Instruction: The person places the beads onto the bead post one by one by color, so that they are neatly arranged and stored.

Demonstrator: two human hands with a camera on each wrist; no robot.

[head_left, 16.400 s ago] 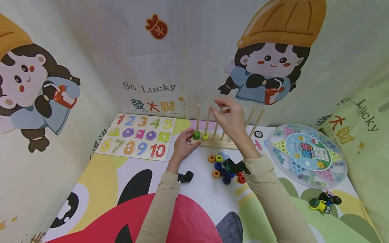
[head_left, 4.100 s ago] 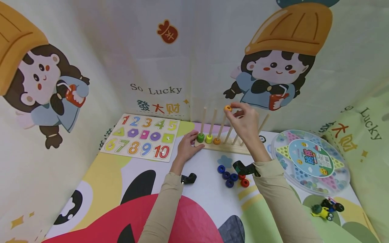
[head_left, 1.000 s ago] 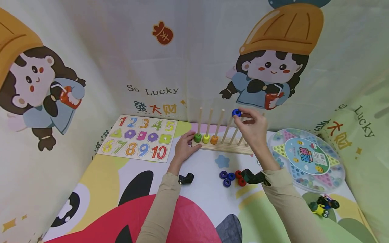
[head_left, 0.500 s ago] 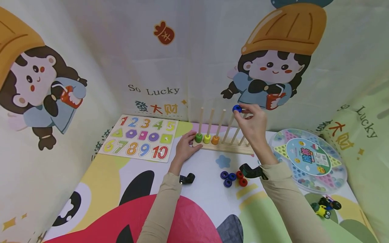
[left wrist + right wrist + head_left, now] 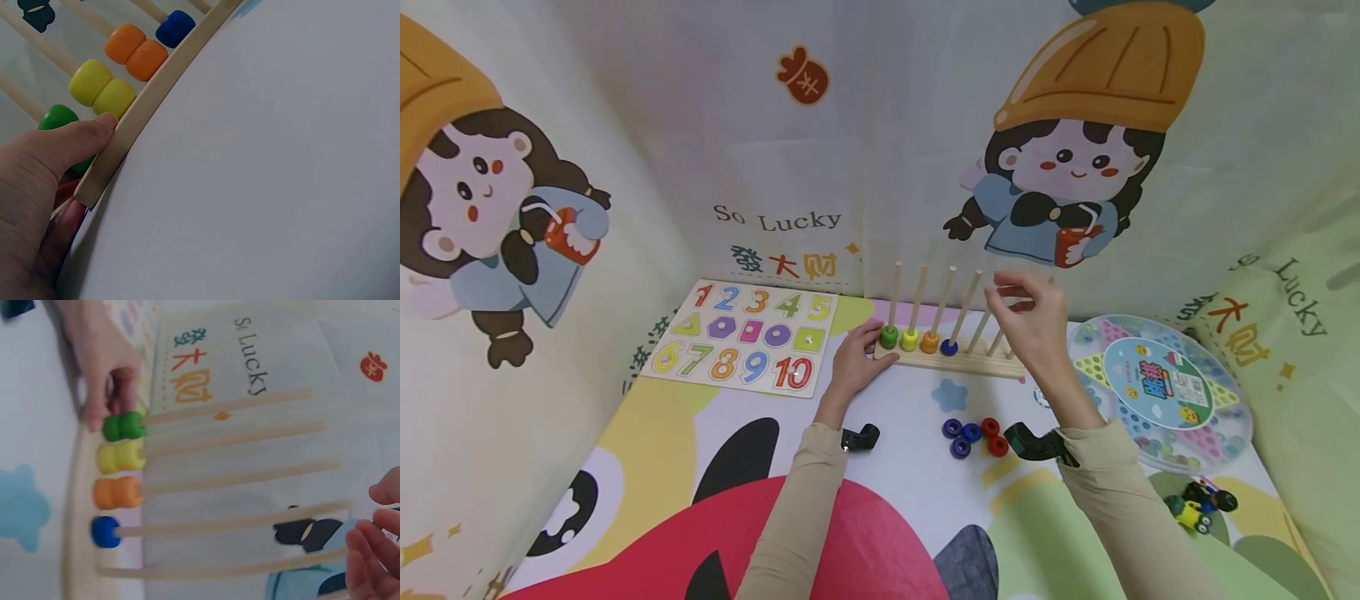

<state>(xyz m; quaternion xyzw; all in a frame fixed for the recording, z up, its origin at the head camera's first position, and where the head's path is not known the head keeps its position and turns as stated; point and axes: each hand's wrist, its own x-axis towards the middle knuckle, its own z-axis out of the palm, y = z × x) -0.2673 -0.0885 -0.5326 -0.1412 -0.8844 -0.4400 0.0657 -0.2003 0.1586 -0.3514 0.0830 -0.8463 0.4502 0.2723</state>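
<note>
My left hand (image 5: pixel 854 360) grips the left end of a wooden peg stand (image 5: pixel 977 362), with the thumb (image 5: pixel 94 132) along its front edge. Two green beads (image 5: pixel 123 425), two yellow beads (image 5: pixel 102 89) and two orange beads (image 5: pixel 136 52) sit on the first three pegs. One blue bead (image 5: pixel 950 347) rests at the foot of the fourth. My right hand (image 5: pixel 1032 321) hovers beside the peg tops, holding nothing, its fingers loosely bent and thumb apart. Three loose blue beads (image 5: pixel 960 447) and two red beads (image 5: pixel 997 446) lie on the table in front of the stand.
A number puzzle board (image 5: pixel 737 337) lies left of the stand. To the right is a round Chinese checkers box (image 5: pixel 1157 392), with small toy figures (image 5: pixel 1195 506) nearer me. A printed cloth wall (image 5: pixel 910 167) rises close behind the pegs.
The blue bead left my right hand and now sits at the foot of the fourth peg. That hand shifted slightly right. Earlier, orange and yellow beads went from the table onto pegs.
</note>
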